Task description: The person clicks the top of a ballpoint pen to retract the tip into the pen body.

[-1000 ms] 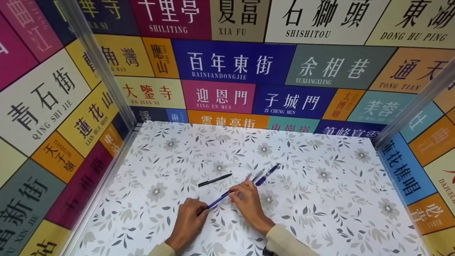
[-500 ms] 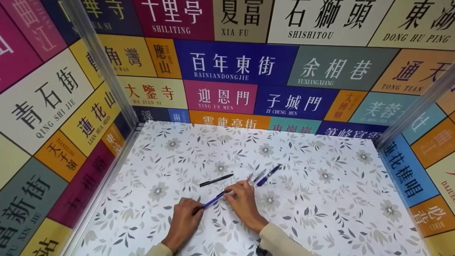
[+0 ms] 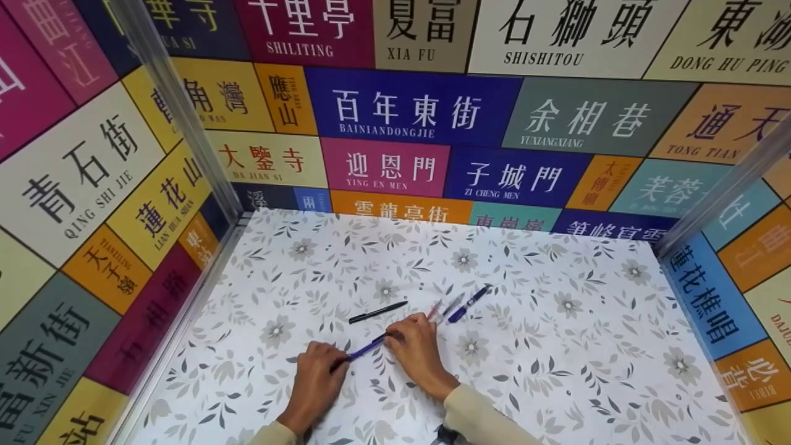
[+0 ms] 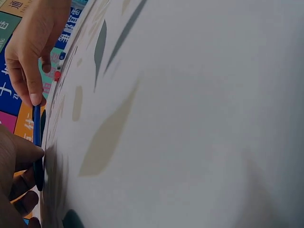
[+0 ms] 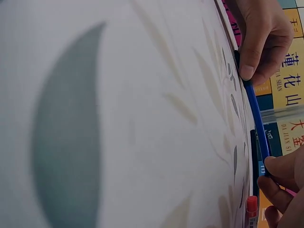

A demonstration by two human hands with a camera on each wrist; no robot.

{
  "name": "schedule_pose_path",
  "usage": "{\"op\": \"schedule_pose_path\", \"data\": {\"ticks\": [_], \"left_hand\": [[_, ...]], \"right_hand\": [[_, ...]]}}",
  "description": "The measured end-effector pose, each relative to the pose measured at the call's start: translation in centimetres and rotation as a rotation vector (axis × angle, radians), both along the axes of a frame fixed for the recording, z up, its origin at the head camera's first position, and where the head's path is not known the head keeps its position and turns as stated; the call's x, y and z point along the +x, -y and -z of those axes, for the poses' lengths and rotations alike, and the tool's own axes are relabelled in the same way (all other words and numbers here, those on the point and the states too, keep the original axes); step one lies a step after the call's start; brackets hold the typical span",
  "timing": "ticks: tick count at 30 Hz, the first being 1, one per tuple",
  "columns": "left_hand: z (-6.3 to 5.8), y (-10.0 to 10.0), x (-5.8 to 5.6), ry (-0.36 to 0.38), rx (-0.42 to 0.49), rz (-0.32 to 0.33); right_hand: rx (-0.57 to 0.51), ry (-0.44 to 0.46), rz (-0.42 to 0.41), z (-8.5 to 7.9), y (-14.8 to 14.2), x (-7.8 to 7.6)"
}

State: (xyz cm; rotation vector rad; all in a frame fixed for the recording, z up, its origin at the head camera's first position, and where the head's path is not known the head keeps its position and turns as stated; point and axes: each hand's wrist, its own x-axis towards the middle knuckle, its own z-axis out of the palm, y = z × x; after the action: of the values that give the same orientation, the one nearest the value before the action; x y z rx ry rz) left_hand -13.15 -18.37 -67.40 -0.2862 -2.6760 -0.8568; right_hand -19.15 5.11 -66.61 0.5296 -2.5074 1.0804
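A slim blue pen (image 3: 369, 348) slants between both hands, low over the patterned tabletop. My left hand (image 3: 318, 375) pinches its dark lower-left end between thumb and fingers. At the other end, where a dark clip shows, my right hand (image 3: 415, 353) pinches it. The right wrist view shows the pen's blue barrel (image 5: 258, 111) spanning the gap between the two hands. A black pen (image 3: 378, 312) lies just beyond it on the table. Past the right hand's knuckles lie a red pen (image 3: 435, 309), partly hidden, a greyish pen (image 3: 453, 306) and a thicker dark-blue pen (image 3: 468, 304).
The tabletop (image 3: 556, 383) has a white covering with grey flowers and leaves. Panels with coloured place-name signs (image 3: 414, 108) stand at the back and both sides. Metal-looking posts (image 3: 185, 117) rise at the table's back corners.
Both hands and the blue pen between them have shifted slightly left in the head view. The view itself has drifted a little; the pens on the table stay where they lie.
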Motion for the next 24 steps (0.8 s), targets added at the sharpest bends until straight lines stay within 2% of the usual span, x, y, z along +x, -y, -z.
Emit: {"op": "schedule_pose_path", "data": {"ticks": [6,14,21,24], "left_hand": [[-0.09,0.15,0.03,0.02,-0.012,0.003],[-0.36,0.23,0.08,0.011,-0.034,0.01],[-0.58,0.03,0.03,0.079,-0.022,-0.012],[-0.72,0.0,0.07,0.079,-0.011,-0.016]], "right_hand": [[0.009,0.012,0.001,0.22,0.15,-0.01],[0.009,0.015,-0.013,0.11,0.29,-0.12],[-0.003,0.041,-0.009,0.07,-0.11,0.04],[-0.025,0.046,0.002,0.09,-0.63,0.25]]}}
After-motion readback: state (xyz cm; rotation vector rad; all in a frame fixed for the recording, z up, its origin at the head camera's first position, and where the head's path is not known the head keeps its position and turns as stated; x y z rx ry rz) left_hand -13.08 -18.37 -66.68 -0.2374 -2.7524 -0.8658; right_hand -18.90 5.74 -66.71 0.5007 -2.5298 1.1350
